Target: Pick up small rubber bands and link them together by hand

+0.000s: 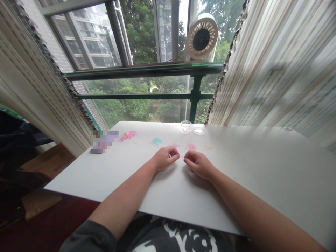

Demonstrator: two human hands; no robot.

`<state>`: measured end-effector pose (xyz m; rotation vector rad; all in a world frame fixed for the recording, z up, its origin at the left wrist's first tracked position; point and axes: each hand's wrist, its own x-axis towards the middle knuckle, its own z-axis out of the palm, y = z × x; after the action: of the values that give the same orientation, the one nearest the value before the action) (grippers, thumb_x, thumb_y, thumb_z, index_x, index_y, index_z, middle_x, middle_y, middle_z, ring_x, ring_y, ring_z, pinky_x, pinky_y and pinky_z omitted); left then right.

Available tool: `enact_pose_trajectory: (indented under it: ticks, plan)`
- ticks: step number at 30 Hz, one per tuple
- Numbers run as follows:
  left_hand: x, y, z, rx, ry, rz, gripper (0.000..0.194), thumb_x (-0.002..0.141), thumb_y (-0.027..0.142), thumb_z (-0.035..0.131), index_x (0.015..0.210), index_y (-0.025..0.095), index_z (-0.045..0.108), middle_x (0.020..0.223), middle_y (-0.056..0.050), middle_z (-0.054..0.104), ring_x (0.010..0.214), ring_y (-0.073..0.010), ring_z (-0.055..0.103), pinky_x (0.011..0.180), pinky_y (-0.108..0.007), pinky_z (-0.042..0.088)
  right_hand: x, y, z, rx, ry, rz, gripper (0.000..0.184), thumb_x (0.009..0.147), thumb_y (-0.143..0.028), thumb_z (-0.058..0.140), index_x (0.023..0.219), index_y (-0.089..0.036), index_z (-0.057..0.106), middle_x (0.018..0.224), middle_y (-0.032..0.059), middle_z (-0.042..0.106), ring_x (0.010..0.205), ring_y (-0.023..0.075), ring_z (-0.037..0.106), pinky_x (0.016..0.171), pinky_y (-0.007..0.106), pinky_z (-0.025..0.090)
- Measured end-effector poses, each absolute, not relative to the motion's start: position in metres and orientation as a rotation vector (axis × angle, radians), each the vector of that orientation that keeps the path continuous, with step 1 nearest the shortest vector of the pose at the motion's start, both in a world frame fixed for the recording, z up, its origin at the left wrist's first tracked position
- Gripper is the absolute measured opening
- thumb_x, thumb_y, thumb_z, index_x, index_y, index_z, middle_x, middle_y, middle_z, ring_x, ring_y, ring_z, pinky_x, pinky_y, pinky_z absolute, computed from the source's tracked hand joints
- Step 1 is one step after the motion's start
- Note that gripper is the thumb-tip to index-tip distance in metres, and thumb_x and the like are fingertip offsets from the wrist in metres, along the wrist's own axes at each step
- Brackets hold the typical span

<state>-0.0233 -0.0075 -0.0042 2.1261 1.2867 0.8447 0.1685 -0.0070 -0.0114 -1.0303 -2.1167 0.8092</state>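
Note:
My left hand (166, 159) and my right hand (198, 163) face each other over the white table (126, 175), fingertips a short gap apart. A thin pale strand (182, 156), perhaps a small elastic band, spans that gap, with thumb and forefinger of each hand pinched on it. Just beyond my fingers lie a pink pile (191, 145) and a pale pink pile (173, 145) of tiny thin pieces. A turquoise pile (156, 140) sits farther left, and a few yellowish pieces (209, 146) lie to the right. The pieces are too small to make out clearly.
A larger multicoloured pile (129, 135) and a blurred-out purplish object (105, 141) lie at the left. A clear round container (186, 127) and a clear round lid (198, 131) stand at the back edge. Beyond are a white fan (202, 36), a green railing (141, 72) and curtains.

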Motion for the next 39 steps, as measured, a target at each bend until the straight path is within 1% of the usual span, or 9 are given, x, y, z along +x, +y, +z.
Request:
enact_pose_trajectory:
  ticks: [3,7,13,20,30,39]
  plan:
    - [-0.029,-0.002,-0.002,2.112,1.407,0.907,0.020,0.076,0.031,0.051,0.079,0.015,0.062,0.073,-0.001,0.063,0.064,-0.0102,0.053,0.059,-0.020,0.040,0.169,-0.006,-0.012,-1.030,-2.121,0.809,0.009,0.076,-0.023,0.049,0.070,-0.017,0.052,0.056,-0.0037,0.047,0.051,0.0093,0.040,0.050,0.021,0.031]
    - [-0.041,0.005,-0.001,2.088,1.581,0.904,0.019,0.074,0.030,0.052,0.079,0.016,0.064,0.077,-0.002,0.066,0.071,-0.0129,0.057,0.065,-0.023,0.043,0.169,-0.006,-0.013,-1.025,-2.135,0.801,0.008,0.076,-0.022,0.049,0.070,-0.017,0.052,0.056,-0.0037,0.047,0.052,0.0094,0.041,0.051,0.022,0.032]
    - [-0.053,0.011,-0.003,2.033,1.777,0.867,0.022,0.074,0.033,0.051,0.080,0.018,0.065,0.078,-0.002,0.067,0.073,-0.0148,0.059,0.067,-0.025,0.045,0.169,-0.007,-0.015,-1.027,-2.134,0.815,0.009,0.077,-0.022,0.048,0.070,-0.017,0.051,0.056,-0.0039,0.047,0.051,0.0092,0.041,0.050,0.021,0.031]
    - [-0.052,0.010,-0.007,2.015,1.763,0.853,0.021,0.073,0.032,0.051,0.081,0.019,0.065,0.078,-0.001,0.068,0.070,-0.0139,0.059,0.064,-0.024,0.044,0.168,-0.006,-0.015,-1.023,-2.133,0.815,0.009,0.077,-0.022,0.049,0.070,-0.017,0.051,0.057,-0.0037,0.048,0.051,0.0090,0.041,0.050,0.021,0.031]
    - [-0.053,0.010,-0.004,2.044,1.806,0.798,0.022,0.072,0.032,0.051,0.079,0.020,0.068,0.079,-0.001,0.068,0.073,-0.0149,0.058,0.065,-0.024,0.043,0.169,-0.005,-0.015,-1.018,-2.150,0.840,0.009,0.076,-0.022,0.049,0.069,-0.017,0.051,0.055,-0.0043,0.045,0.051,0.0089,0.040,0.049,0.021,0.031]
    - [-0.053,0.010,-0.004,2.056,1.824,0.845,0.020,0.071,0.030,0.053,0.077,0.020,0.070,0.080,-0.001,0.068,0.075,-0.0154,0.059,0.068,-0.024,0.044,0.169,-0.007,-0.013,-1.015,-2.149,0.844,0.009,0.075,-0.023,0.049,0.068,-0.017,0.050,0.054,-0.0042,0.044,0.051,0.0093,0.039,0.049,0.021,0.030]
